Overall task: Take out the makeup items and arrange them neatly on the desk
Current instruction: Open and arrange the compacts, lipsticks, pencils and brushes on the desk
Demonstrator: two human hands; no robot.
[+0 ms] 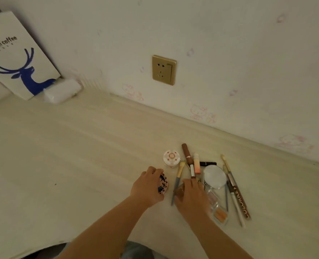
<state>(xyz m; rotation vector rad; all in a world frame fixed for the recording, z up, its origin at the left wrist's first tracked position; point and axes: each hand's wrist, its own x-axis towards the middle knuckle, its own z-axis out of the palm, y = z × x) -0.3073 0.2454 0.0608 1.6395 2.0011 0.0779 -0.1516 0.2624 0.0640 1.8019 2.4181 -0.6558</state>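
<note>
**deskwatcher:** so what are the hands up to?

**pixelpeeper:** left hand (149, 186) is curled round a small pink thing with a dark blue pattern (163, 183), fingers wrapped over it, down on the desk (61, 165) just in front of the round white compact with the floral lid (171, 158). right hand (191, 195) lies palm down on the near end of the pile, fingers bent over something amber-brown (180, 190); can't tell whether it's actually gripping it or only covering it

**deskwatcher:** and the rest of the makeup?

**pixelpeeper:** all bunched to the right of centre, near the wall. brown tube (186, 153) next to a peach-pink tube (196, 163), a black tube (208, 163) lying crosswise behind them. a brush with a grey handle (177, 181) runs between the two hands. round mirror (214, 177) just right of the right hand, a clear palette with orange pans (219, 214) partly under the wrist, then several long pencils and brushes, one brown with white lettering (239, 199), fanned out at the far right

**deskwatcher:** anything else on there?

**pixelpeeper:** a luckin coffee paper bag (18, 57) leaning in the far left corner with a white packet (62, 90) beside it, and a gold wall socket (164, 70) above the desk
</note>
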